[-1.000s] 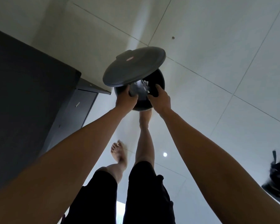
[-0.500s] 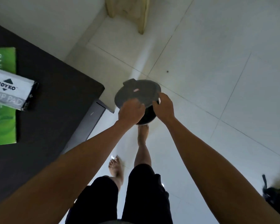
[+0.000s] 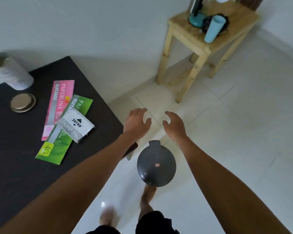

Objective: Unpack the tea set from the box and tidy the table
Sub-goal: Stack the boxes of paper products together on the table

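Observation:
A dark grey pedal bin stands on the white floor with its round lid closed, just right of the black table. My left hand and my right hand hover above and beyond the bin, fingers spread, holding nothing. On the table lie a pink paper pack, a green paper pack and a white stamp pad box stacked on them. A gold lid and a white canister sit at the table's far left. No tea set shows.
A small wooden stool stands against the wall at the back right, carrying a light blue cup and a teal-based item. My bare feet and dark shorts are below the bin. White tiled floor stretches to the right.
Both hands have let go of the bin and lifted away from it. The lid, held up a second ago, is now closed. My view has tilted up toward the table and stool.

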